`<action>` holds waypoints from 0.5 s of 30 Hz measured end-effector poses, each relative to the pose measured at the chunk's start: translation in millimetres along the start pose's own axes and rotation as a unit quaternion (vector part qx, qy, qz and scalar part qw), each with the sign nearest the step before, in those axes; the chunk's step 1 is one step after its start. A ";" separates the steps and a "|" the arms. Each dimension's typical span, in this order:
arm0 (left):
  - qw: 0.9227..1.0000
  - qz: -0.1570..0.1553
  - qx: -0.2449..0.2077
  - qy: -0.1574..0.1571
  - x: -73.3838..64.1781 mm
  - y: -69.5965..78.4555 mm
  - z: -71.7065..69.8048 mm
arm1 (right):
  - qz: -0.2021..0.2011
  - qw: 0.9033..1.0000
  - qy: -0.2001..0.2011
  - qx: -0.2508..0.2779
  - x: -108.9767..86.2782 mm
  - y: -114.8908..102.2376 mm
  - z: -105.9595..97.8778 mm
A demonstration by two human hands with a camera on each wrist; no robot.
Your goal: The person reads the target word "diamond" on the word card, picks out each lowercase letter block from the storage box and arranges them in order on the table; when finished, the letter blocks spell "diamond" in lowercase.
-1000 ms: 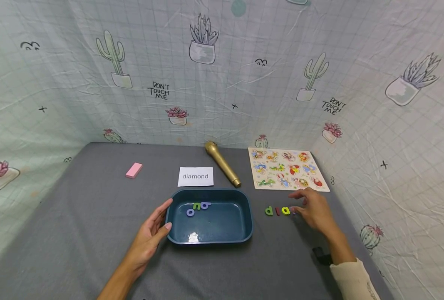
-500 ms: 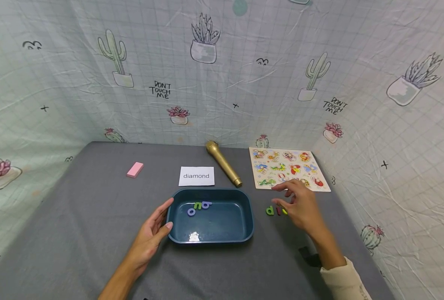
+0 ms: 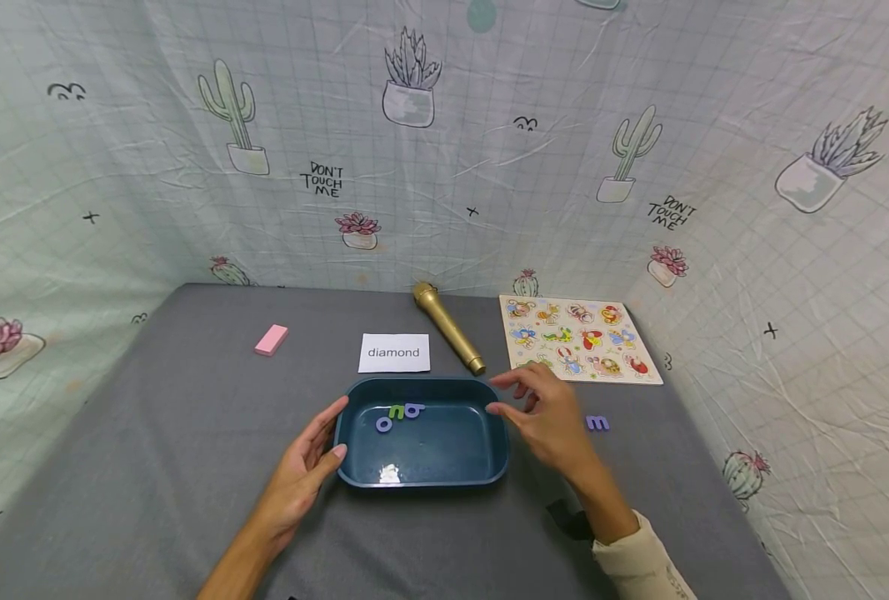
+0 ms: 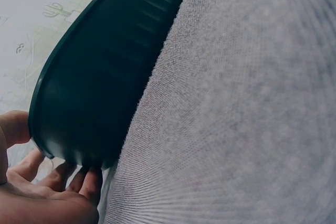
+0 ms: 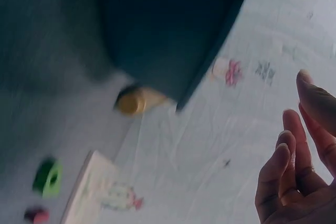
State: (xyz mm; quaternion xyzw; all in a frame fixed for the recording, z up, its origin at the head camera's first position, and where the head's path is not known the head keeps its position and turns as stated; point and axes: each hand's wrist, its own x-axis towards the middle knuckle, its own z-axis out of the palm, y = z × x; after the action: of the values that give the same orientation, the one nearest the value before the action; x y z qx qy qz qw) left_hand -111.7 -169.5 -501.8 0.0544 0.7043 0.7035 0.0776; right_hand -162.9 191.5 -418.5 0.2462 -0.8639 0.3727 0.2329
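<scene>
My left hand (image 3: 297, 479) grips the left end of a dark blue plastic tray (image 3: 444, 454), thumb at the rim and fingers against the outer wall. Inside the tray lie a purple letter o (image 3: 384, 425), a green letter n (image 3: 396, 412) and a purple letter d (image 3: 414, 410). Over the tray's right rim hovers my right hand (image 3: 552, 425), thumb and forefinger apart, holding nothing. A purple letter m (image 3: 597, 422) lies on the cloth to its right. The right wrist view shows a green letter (image 5: 49, 178) and a blurred red piece (image 5: 37, 214); the hand covers them in the head view.
Behind the tray are a white card (image 3: 394, 353) reading "diamond" and a gold microphone (image 3: 449, 327). An insect puzzle board (image 3: 581, 340) lies at the back right, a pink block (image 3: 272, 340) at the back left. Printed curtains (image 3: 474, 167) stand behind the grey cloth.
My right hand has moved left from beside the row of letters to the tray's right rim, uncovering the purple m. My left hand keeps its hold on the tray.
</scene>
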 end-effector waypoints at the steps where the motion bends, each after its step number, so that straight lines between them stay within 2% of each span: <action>1: 1.000 0.000 0.001 0.000 0.0 -0.1 0.1 | 0.004 1.000 -0.006 0.005 0.2 -2.9 3.9; 15: 1.000 0.013 -0.009 -0.001 1.1 -1.8 0.0 | 0.005 0.997 -0.046 0.068 6.2 -31.7 54.5</action>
State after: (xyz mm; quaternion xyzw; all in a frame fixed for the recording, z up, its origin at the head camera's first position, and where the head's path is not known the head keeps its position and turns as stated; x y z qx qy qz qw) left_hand -112.7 -169.3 -503.6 0.0637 0.6969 0.7109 0.0695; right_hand -160.7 129.5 -431.5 0.2738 -0.8475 0.4202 0.1736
